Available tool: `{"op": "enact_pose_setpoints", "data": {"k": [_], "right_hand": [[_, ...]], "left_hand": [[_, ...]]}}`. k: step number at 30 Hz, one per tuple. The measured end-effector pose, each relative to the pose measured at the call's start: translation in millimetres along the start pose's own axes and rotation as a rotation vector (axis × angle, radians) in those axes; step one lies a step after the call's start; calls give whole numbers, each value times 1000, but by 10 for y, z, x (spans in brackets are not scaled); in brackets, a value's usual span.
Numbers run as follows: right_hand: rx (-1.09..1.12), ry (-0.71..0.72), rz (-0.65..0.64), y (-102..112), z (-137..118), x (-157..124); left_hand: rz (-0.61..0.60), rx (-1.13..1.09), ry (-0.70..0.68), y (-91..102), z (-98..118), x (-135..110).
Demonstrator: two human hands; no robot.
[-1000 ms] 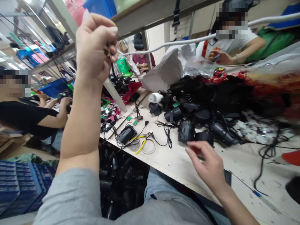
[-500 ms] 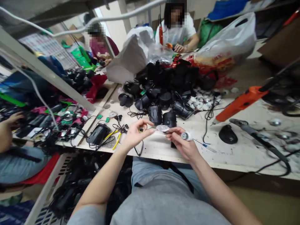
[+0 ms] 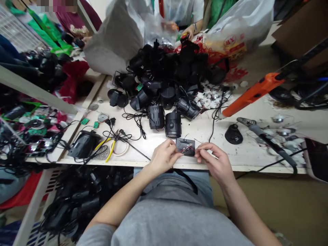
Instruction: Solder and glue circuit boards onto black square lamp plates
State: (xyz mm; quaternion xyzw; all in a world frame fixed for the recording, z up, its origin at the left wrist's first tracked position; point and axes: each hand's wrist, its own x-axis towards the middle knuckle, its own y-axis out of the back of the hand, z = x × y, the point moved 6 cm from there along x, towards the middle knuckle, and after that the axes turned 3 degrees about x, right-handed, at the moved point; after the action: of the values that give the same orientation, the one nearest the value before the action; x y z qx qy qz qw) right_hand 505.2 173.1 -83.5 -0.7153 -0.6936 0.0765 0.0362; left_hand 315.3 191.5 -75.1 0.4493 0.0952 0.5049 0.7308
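At the table's front edge lies a black plastic housing [image 3: 189,142], roughly square, with thin red and dark wires [image 3: 186,149] across its open face. My left hand [image 3: 165,155] is closed at the housing's left side, thumb and forefinger pinching the wires. On the right side, my right hand [image 3: 215,162] has its fingertips pinched together on a thin wire; its end between the fingers is too small to see well. Just behind the housing stand two black ribbed cylindrical housings [image 3: 173,124], one more to the left.
An orange electric screwdriver [image 3: 252,95] hangs at the right, above a soldering iron [image 3: 266,138] and a black teardrop-shaped part [image 3: 233,134]. Yellow-handled pliers [image 3: 110,150] and cables lie left. Black housings [image 3: 169,71] are heaped behind, beside small white parts [image 3: 208,97]. Co-workers sit opposite.
The view has tilted down. Both hands have come down to the black housing. The white cylindrical piece and small clear item seen at my hands before no longer show there.
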Motion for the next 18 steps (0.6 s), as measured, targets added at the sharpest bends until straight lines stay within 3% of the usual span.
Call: {"op": "enact_pose_setpoints", "data": {"k": [6,10,14,18], "right_hand": [[-152,-8,-53,-45,54,-135],[-476,191,-76,29,-22,-206],[-817,432,-52,144,-5,-227],[-1022,521,-128,134,122,-203]], "left_hand": [[136,12,-80,-66,83,71],[246,158,-210,6,169,65],[123,302,-390,-44,257,19],[28,261,-366,-114,232,-18]]}}
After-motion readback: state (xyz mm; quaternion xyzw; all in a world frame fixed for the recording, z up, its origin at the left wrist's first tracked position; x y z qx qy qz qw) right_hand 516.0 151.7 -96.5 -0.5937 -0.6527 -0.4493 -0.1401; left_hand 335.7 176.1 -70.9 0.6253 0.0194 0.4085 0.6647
